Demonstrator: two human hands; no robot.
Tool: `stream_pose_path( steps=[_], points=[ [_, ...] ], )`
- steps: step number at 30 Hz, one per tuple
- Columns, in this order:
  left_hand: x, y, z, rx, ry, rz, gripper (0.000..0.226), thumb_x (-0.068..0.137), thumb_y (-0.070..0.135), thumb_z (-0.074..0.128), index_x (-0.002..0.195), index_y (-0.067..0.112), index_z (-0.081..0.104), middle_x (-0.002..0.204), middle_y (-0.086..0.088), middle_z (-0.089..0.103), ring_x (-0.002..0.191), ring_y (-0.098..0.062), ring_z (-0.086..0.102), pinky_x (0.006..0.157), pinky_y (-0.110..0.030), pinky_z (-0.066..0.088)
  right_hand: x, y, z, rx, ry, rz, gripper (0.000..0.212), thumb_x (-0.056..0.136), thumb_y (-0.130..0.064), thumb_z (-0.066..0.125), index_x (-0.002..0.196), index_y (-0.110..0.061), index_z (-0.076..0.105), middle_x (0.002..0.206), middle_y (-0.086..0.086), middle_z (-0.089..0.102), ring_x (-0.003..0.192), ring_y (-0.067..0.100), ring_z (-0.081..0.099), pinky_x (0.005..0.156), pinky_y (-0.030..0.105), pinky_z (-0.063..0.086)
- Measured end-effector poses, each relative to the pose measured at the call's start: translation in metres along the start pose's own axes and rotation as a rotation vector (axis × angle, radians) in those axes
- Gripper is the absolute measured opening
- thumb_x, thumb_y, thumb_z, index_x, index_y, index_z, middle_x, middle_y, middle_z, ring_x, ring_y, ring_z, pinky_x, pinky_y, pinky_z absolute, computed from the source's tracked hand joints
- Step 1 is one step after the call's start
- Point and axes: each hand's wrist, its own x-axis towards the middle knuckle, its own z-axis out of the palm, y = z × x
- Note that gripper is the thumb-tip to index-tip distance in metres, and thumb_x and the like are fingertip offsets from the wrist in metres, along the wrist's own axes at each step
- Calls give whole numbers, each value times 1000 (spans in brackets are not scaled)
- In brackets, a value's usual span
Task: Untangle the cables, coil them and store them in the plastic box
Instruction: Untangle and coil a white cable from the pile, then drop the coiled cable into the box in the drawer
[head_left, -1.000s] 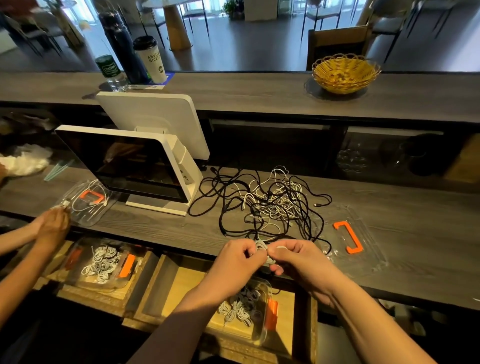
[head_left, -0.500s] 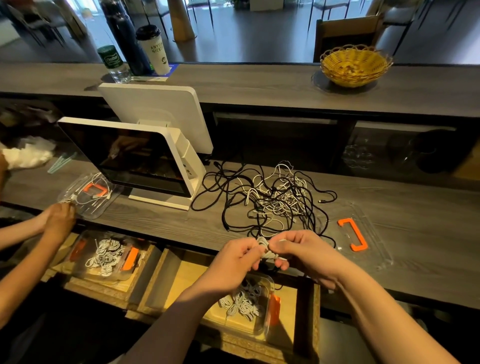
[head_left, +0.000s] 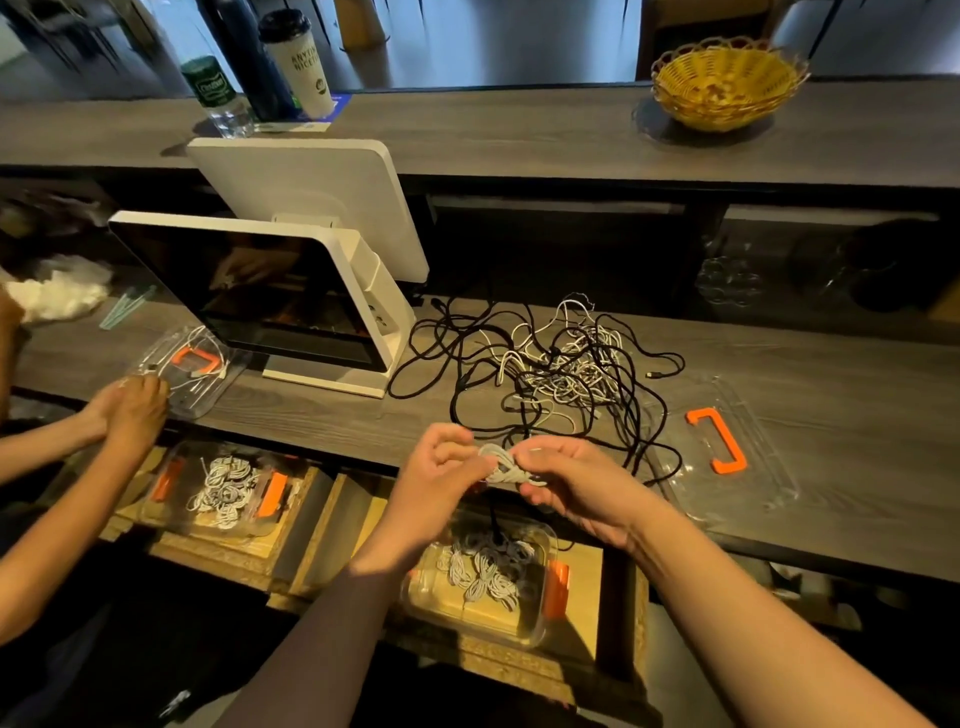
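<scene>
**Now: small white coil pinched between both hands**

Left hand (head_left: 441, 467) and right hand (head_left: 571, 480) meet at the counter's (head_left: 831, 364) near edge, fingertips of each curled onto one coiled white cable (head_left: 501, 465) (a tight bundle, held between them). Directly below sits the plastic box (head_left: 540, 618) with finished coils inside. Tangled black and white cables (head_left: 545, 374) lie on the counter just beyond the hands. Clear lid (head_left: 727, 447) rests right of the tangle.
</scene>
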Motion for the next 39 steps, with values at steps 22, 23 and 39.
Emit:
stream_pose_path(
  steps=[22,23,39],
  points=[
    [54,-136,1,668,-65,-156,45,88,29,75,132,19,65,133,-1,57,120,-19,57,102,-28,44,57,127,-62,-1260,363,156,14,90,-22,63,99,-13,70,97,7,73,94,23,68,82,34,54],
    [63,-131,2,660,-82,-150,43,90,30,74,130,20,66,131,0,56,116,-18,58,101,-29,45,57,122,-65,-1207,343,157,12,91,-20,62,95,-12,70,93,6,73,91,21,68,82,35,54],
    [243,-1,82,485,-92,365,15,100,20,58,112,21,69,108,11,58,96,1,59,76,-4,43,116,-99,-148,-771,1040,-437,16,97,-22,57,86,-26,66,78,0,68,79,21,66,75,41,53]
  ],
)
